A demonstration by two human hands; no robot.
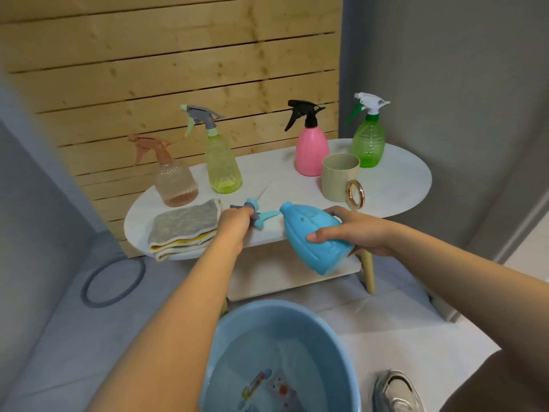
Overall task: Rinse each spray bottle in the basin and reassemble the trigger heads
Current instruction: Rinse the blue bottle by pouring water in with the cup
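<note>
Centre frame: right hand (361,230) grips the blue bottle (315,237), fingers curled round its body, neck tilted left, no head on it. Left hand (234,223) holds the blue-grey trigger head (255,214), fingers closed on it, at the front edge of the white surface (395,185). Behind stand peach, yellow, pink and green bottles, heads on. Basin (267,352) of water sits at lower centre on the floor.

Soft, even indoor light with faint shadows. Wide-angle bending curves the edges. The picture is slightly blurred throughout.
</note>
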